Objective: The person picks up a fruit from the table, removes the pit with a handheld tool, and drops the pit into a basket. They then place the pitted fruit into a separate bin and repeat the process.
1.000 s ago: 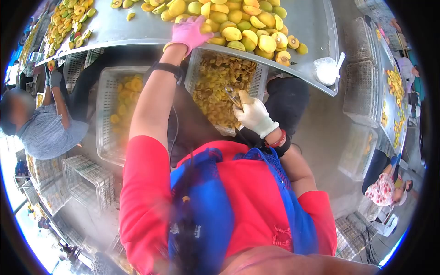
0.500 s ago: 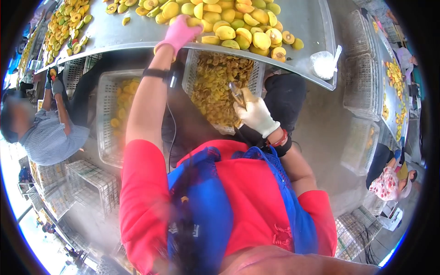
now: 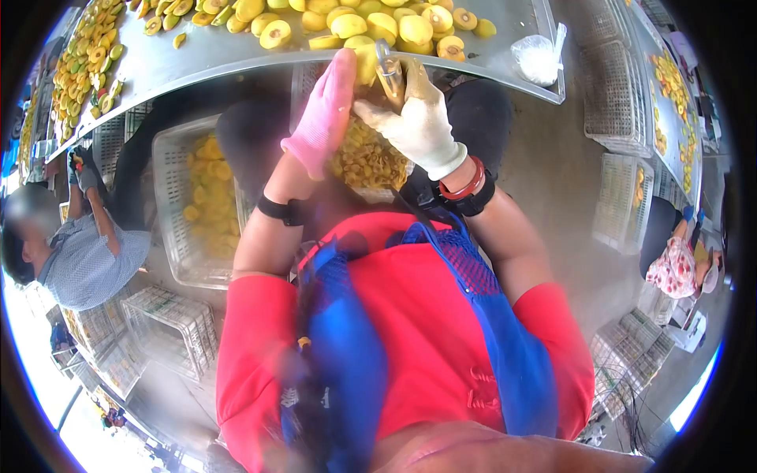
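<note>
My left hand [image 3: 323,110], in a pink glove, is raised at the table's front edge, its fingers closed against a yellow fruit [image 3: 365,63]. In my white-gloved right hand [image 3: 422,126] is a small hand tool [image 3: 388,75] with a shiny rounded metal tip and brownish handle. The tool's tip is right beside the fruit, and the two hands are close together. Below them, between my knees, stands a crate partly hidden by my hands, holding brown-yellow fruit pieces [image 3: 371,162].
A metal table [image 3: 213,55] carries piles of yellow fruit [image 3: 347,25], many halved, and a clear plastic bag [image 3: 536,59]. At left is a white crate [image 3: 169,236] of yellow pieces. Stacked crates [image 3: 615,102] stand at right. People [image 3: 91,252] sit at both sides.
My left hand has come back from the fruit pile with a yellow fruit. My right hand has risen with the tool from over the crate to meet it. The view has shifted slightly.
</note>
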{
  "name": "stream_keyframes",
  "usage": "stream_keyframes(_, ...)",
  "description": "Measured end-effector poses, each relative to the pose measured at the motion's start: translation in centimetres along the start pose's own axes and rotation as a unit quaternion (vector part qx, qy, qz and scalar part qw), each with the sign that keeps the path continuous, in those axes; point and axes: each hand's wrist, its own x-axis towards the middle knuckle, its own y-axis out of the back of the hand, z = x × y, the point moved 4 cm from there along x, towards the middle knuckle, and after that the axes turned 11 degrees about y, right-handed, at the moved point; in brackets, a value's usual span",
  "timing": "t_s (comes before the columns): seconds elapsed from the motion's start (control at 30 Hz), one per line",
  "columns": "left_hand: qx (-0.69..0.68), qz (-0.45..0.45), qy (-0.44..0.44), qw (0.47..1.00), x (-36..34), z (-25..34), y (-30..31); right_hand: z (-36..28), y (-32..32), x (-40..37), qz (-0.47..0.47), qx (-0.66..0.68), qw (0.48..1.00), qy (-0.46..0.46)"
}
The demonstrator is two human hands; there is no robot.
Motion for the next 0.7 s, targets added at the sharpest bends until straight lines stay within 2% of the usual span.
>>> stream_keyframes(0.1, 0.034, 0.006, 0.033, 0.999, 0.0, -1.1, 0.1, 0.3, 0.3, -0.9, 0.012, -0.024, 1.0, -0.011)
stream_keyframes(0.13, 0.075, 0.02, 0.008, 0.997, -0.3, -0.9, 0.0, 0.4, 0.4, -1.0, 0.004, -0.022, 1.0, -0.016)
stream_keyframes(0.23, 0.175, 0.0, 0.042, 0.984, -1.8, 1.4, -0.9, 0.4, 0.8, -1.0, -0.015, -0.012, 1.0, -0.011)
stream_keyframes(0.33, 0.151, -0.024, 0.082, 0.985, -2.1, 1.3, -0.5, 0.0, 1.0, -0.8, -0.022, 0.013, 1.0, 0.016)
stream_keyframes(0.4, 0.14, -0.007, 0.075, 0.987, -2.3, 1.4, -0.6, -0.4, 1.1, -0.7, -0.023, 0.034, 0.999, 0.018)
stream_keyframes(0.5, 0.135, -0.004, 0.063, 0.989, -2.2, 1.2, -0.5, -0.3, 1.0, -1.2, -0.017, -0.031, 0.998, 0.048)
stream_keyframes(0.6, 0.117, -0.008, 0.051, 0.992, -2.1, 0.7, -0.3, -0.1, 1.0, -1.4, -0.008, -0.026, 0.999, 0.024)
stream_keyframes(0.7, 0.068, -0.036, 0.069, 0.995, -2.1, 0.4, 0.1, -0.5, 1.6, -1.1, -0.017, -0.002, 0.998, -0.059)
